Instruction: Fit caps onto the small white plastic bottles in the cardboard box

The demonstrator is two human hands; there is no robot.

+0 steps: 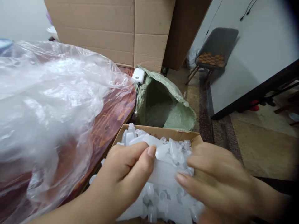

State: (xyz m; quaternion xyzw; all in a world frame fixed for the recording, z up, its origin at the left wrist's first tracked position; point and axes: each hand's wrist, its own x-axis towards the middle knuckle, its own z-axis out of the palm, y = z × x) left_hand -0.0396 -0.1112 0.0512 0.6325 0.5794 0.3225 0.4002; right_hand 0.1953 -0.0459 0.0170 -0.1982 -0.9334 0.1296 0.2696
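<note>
The left hand [130,169] gripped a cloudy white bottle [164,174] above the near box [184,135] of bottles [173,148]. The blurry right hand [219,179] was just to its right, thumb and finger apart.

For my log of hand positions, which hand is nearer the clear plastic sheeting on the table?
Left: the left hand is over the box, between the sheeting and the right hand, which is farther off, at the box's right side.
</note>
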